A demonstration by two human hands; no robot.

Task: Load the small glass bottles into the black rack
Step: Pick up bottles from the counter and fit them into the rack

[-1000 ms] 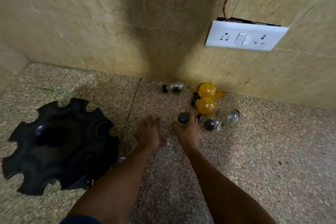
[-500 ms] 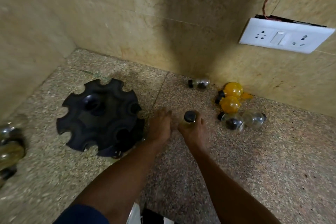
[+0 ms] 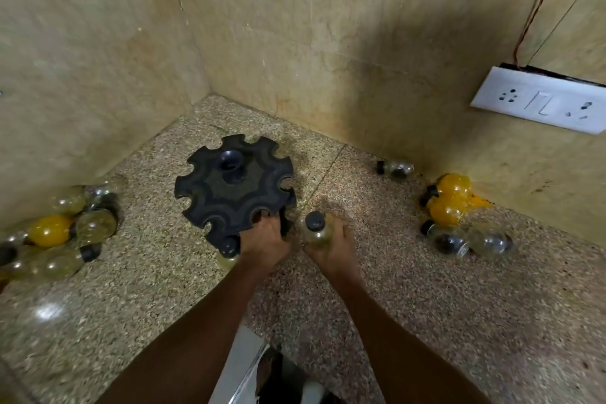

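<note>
One small glass bottle (image 3: 316, 233) stands upright, black cap up, clenched in the right hand (image 3: 331, 248) just right of the black rack (image 3: 234, 190), whose near edge the left hand (image 3: 264, 241) grasps on the floor (image 3: 426, 305).

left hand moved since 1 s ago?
Yes. The left hand was flat on the floor clear of the rack; it has shifted left and now grips the rack's near edge. The camera panned too, so this is judged against the rack.
</note>
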